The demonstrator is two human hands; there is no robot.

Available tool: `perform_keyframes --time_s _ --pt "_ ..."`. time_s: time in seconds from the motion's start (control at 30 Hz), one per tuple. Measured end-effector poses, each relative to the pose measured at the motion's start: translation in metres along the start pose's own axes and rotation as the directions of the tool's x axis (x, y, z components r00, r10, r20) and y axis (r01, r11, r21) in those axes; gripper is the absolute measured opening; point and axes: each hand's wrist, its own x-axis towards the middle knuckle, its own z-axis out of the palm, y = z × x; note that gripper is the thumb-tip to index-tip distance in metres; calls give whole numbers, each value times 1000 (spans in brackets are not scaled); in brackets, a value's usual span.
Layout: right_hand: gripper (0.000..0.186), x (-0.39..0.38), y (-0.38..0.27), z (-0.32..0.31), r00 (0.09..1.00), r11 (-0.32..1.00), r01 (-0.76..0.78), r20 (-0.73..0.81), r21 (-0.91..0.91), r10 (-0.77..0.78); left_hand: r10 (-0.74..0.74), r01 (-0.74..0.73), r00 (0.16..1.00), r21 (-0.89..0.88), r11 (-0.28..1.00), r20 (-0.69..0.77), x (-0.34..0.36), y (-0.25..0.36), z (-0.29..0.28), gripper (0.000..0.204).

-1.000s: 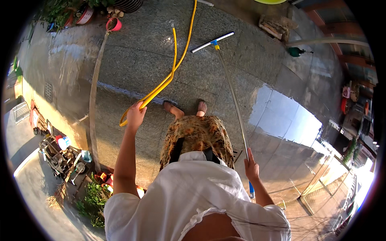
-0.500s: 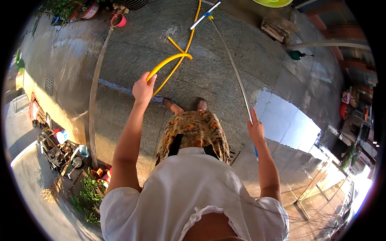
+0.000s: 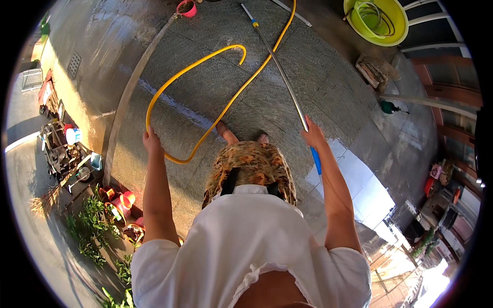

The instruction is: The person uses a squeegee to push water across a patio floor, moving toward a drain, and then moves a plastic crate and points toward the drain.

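Note:
My left hand (image 3: 153, 138) is closed on a yellow hose (image 3: 200, 59), which rises from it in a curve to a bent end near the top middle, with another length crossing the paving beside it. My right hand (image 3: 314, 133) grips the long silver pole of a floor squeegee (image 3: 280, 68); its blue lower grip sticks out below my hand. The squeegee's head (image 3: 248, 13) rests on the wet paving at the top, beyond the crossing hose. My feet (image 3: 226, 131) stand below the hose loops, above my patterned skirt.
A lime basin (image 3: 395, 31) with a smaller tub sits at top right, near a worn wooden block (image 3: 377, 73). A pink bucket (image 3: 187, 9) stands at the top. Plants (image 3: 92, 231), red pots and piled clutter line the left. Doors and assorted objects line the right edge.
My left hand has moved left, and the hose has swung into a wide loop. My right hand has moved up along with the pole; the squeegee head has shifted up and left.

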Motion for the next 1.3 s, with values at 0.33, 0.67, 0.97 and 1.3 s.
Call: perform_keyframes --time_s 0.33,0.67,0.97,1.3 --pt "76 -134 0 -1 942 919 228 311 -321 -125 -196 48 920 -397 916 -339 -1 -64 -93 26" --pt "81 -24 -114 10 923 780 377 275 -499 -270 -454 308 891 -718 624 -13 49 -54 -118 27" --pt "79 -37 -146 -29 791 691 599 435 -405 -431 -210 118 977 -713 691 -43 163 28 -173 13" --pt "68 11 -304 6 757 721 612 503 -324 -417 149 -72 985 -561 824 91 190 120 -157 22"
